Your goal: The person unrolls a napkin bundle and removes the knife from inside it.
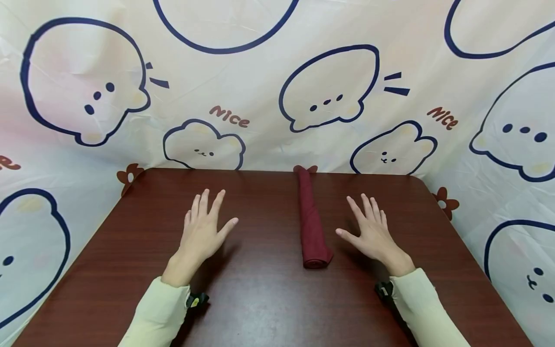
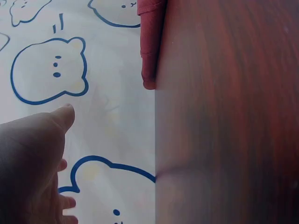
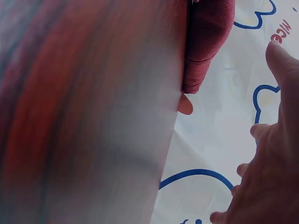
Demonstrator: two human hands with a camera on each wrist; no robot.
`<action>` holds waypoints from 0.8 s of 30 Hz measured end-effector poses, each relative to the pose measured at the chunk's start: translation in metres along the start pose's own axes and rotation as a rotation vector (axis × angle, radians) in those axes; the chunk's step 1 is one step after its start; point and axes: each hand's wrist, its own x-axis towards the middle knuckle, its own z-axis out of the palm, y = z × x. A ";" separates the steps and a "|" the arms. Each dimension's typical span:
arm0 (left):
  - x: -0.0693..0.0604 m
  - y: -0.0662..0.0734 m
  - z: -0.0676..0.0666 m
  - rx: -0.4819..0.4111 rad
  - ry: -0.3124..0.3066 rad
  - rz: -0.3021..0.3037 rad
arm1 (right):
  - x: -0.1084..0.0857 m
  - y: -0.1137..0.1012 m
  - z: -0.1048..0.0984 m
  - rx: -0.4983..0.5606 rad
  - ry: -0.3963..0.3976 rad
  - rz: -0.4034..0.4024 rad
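Note:
A dark red rolled-up cloth (image 1: pixel 311 221) lies lengthwise on the brown table, its spiral end facing me and its far end at the table's back edge. Left of it, with a wide gap, my left hand (image 1: pixel 201 236) hovers palm down with fingers spread. Closer to the roll, on its right, is my right hand (image 1: pixel 373 236), also spread and holding nothing. Neither hand touches the cloth. The left wrist view shows part of the red roll (image 2: pixel 152 42) beyond my thumb; the right wrist view shows it (image 3: pixel 208 42) too, apart from my fingers.
The dark brown wooden table (image 1: pixel 260 299) has rounded back corners. A pale curtain (image 1: pixel 260 86) with blue cartoon outlines hangs behind it and along both sides. Each wrist carries a dark strap, the left one (image 1: pixel 197 300) and the right one (image 1: pixel 384 290).

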 end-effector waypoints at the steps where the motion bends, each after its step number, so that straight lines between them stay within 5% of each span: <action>1: 0.000 0.001 0.001 -0.002 0.008 0.019 | 0.000 0.000 0.000 0.006 -0.008 -0.003; 6: 0.001 0.004 0.005 -0.003 0.018 0.077 | 0.001 0.003 -0.003 0.029 -0.042 -0.015; 24: 0.007 0.015 0.015 -0.041 -0.002 0.138 | -0.002 0.005 -0.011 0.060 -0.095 -0.087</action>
